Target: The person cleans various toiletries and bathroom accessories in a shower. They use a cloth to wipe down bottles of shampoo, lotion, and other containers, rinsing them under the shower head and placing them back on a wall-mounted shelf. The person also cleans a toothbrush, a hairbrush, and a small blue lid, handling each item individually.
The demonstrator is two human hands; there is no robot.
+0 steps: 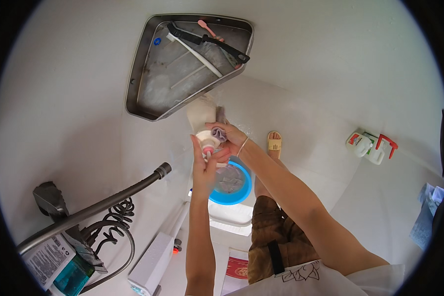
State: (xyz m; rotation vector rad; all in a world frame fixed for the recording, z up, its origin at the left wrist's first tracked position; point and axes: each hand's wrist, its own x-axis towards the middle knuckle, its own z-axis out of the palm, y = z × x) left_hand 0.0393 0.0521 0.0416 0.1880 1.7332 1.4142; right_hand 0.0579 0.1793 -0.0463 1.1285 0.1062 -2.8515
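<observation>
A cream pump bottle (201, 116) with a pink collar stands upright below the corner shelf, its pump between my hands. My left hand (206, 162) is around the pump head, thumb extended beside it. My right hand (230, 137) holds a rolled grey-purple cloth (218, 134) against the bottle's shoulder; part of its grip is hidden. Under the hands is a blue basin (248, 185) with water and greyish cloth in it.
A metal corner shelf (133, 88) holds a white toothbrush (196, 55), a black brush (222, 44) and a pink brush (206, 29). A shower hose (133, 236) and rail (96, 209) are at left. Two white jugs (359, 144) stand at right. A squat toilet (231, 215) lies below the basin.
</observation>
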